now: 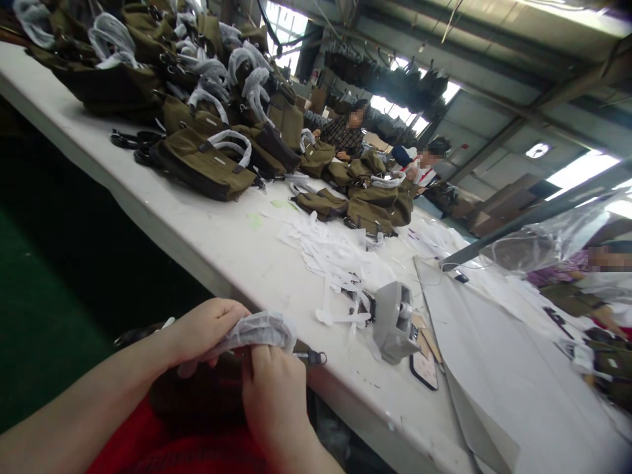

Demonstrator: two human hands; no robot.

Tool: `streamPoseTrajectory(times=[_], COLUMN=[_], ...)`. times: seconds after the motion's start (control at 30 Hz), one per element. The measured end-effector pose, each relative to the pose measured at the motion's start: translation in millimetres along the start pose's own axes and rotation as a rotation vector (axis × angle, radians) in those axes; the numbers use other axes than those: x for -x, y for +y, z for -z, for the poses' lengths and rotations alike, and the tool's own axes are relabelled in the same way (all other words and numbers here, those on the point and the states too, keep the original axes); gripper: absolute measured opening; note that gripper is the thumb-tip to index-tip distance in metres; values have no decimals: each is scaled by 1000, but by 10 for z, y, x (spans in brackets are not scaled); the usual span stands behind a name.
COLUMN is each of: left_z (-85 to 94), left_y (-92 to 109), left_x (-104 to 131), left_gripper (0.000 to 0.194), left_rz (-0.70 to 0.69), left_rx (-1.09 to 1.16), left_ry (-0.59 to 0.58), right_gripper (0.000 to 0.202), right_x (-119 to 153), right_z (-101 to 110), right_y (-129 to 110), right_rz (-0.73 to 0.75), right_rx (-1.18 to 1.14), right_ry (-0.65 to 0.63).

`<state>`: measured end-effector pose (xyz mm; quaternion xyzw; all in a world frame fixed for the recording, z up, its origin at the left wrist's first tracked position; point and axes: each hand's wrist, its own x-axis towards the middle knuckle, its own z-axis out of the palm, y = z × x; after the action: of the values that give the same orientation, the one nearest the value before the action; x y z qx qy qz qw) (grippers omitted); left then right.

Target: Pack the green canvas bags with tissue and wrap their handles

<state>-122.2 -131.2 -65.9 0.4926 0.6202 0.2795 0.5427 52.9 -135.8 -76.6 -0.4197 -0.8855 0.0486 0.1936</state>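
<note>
A bag handle wrapped in whitish tissue (266,329) arches between my two hands at the table's near edge. My left hand (207,329) is closed around the wrapping on its left side. Under the arch, my right hand (276,388) has its fingers curled against the wrapping, with the fingertips hidden. Below the hands, a dark olive bag (197,395) rests against my red clothing, mostly in shadow. A dark strap end with a metal ring (316,357) sticks out to the right of my right hand.
Olive bags with wrapped handles (207,161) are heaped along the white table (197,230). Paper strips (326,250), a grey tape dispenser (395,322) and a phone (423,370) lie ahead and right. A slanted metal post (523,220) rises at right. Several people work beyond.
</note>
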Motion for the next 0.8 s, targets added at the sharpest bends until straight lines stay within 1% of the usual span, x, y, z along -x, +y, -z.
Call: streamPoseTrajectory(times=[0.1,0.17,0.23,0.3,0.37,0.4,0.5,0.53,0.6,0.67,0.73,0.8], left_z=[15,41,76,103,103,88,-9,-52,-136,-200,-234,-243], left_y=[40,79,140,231,348,409,538,550,521,450,386,359], left_x=[33,42,33,13,-5,-11,-20,-24,-39,-56,-62,-51], left_gripper=[53,54,51,44,40,40,42,39,30,30,33,35], left_rz=[-45,-55,-91,-175,-232,-239,-209,-207,-199,-179,-158,-170], left_rx=[64,66,27,-32,-86,-110,-145,-127,-44,52,101,99], left_ry=[-47,-52,-16,39,101,123,169,172,164,132,112,116], right_gripper=[12,12,11,9,9,10,15,17,16,10,5,8], right_x=[119,185,225,225,173,127,-59,-123,-234,-308,-347,-367], right_z=[234,398,554,695,799,829,803,757,630,496,397,355], right_y=[92,172,245,293,308,307,293,291,291,293,296,301], right_rz=[43,59,70,77,77,73,46,31,-19,-126,-266,-363], right_rx=[-35,-86,-169,-287,-415,-467,-544,-565,-623,-702,-781,-836], right_ry=[18,47,76,91,108,125,221,241,238,211,192,164])
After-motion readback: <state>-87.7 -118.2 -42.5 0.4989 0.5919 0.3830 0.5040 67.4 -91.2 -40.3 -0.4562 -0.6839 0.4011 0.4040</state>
